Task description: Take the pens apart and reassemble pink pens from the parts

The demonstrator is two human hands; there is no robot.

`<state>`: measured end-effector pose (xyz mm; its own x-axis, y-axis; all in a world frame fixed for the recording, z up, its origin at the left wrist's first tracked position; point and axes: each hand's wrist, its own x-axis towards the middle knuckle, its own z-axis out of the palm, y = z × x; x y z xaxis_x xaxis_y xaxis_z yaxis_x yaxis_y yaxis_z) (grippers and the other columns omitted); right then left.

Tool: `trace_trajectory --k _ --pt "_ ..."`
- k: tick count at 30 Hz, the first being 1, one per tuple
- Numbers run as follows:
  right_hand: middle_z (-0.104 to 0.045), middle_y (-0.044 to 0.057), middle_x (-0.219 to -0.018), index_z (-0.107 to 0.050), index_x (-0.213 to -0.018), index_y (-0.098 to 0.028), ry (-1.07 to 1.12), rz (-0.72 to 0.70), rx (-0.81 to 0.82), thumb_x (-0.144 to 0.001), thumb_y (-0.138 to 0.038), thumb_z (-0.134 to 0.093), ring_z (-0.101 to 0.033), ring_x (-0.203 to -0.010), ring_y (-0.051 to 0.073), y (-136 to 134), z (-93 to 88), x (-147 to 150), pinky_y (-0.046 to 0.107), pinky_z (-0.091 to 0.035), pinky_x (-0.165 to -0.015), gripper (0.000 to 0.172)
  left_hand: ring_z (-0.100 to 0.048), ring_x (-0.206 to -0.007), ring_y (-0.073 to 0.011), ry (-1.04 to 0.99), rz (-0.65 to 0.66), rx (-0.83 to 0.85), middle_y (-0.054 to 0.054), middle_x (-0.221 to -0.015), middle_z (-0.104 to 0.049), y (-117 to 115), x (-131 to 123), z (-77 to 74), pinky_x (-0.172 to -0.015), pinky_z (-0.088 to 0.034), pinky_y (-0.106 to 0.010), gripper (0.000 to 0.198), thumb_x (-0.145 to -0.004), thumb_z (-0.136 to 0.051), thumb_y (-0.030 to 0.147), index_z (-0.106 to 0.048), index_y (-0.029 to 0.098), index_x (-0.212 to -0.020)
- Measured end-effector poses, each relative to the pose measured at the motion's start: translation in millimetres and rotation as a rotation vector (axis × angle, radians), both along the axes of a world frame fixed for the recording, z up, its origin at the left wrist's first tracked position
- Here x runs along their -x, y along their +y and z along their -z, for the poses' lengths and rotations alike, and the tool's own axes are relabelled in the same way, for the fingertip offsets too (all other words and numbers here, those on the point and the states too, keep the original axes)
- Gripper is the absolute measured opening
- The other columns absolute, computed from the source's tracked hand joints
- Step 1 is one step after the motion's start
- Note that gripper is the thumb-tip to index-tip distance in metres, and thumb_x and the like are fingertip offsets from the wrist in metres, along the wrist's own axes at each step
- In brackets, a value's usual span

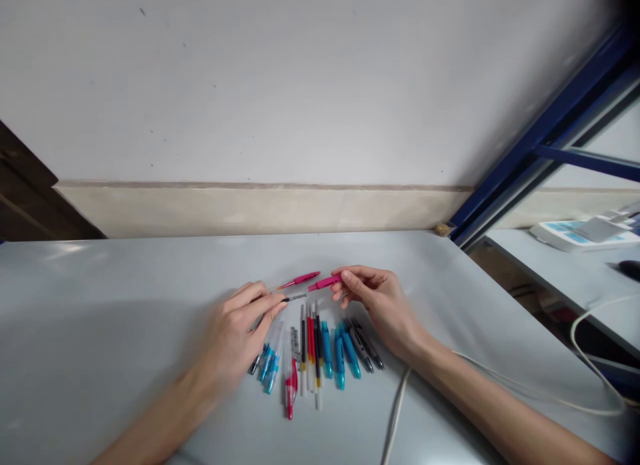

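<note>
My right hand (377,298) is closed in a pinch on a pink pen barrel (325,283), whose narrower end points left. Opposite it, my left hand (243,318) pinches a thin dark pen piece (295,297). Its slim, greyish end points toward the pink barrel, with a small gap between them. What lies inside the left palm is hidden. Just beyond both hands, a pink pen part (306,277) with a thin stem lies on the table. Below the hands are red and black ink refills (311,341), side by side.
Blue pen barrels (340,358) and dark grey barrels (364,345) lie right of the refills. Clear blue-tipped parts (270,368) and a clear-and-red part (291,391) are on the left. A white cable (397,411) crosses the grey table (125,358); a wall stands behind.
</note>
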<state>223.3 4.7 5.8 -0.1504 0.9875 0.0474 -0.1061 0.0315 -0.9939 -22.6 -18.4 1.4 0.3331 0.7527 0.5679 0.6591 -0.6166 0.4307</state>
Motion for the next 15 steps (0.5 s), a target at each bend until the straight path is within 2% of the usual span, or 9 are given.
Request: trace_trajectory --k 15 --pt "-0.077 0.010 -0.081 -0.078 -0.093 -0.014 0.013 -0.098 0.071 -0.087 -0.046 -0.075 -0.072 -0.072 0.016 2.8 1.5 -0.4 0.028 -0.057 -0.070 0.033 -0.062 -0.073 -0.0126 -0.022 0.011 0.050 -0.002 -0.083 -0.065 1.3 2.0 1.0 -0.069 -0.048 -0.025 0.021 -0.101 -0.054 0.022 -0.075 0.018 -0.099"
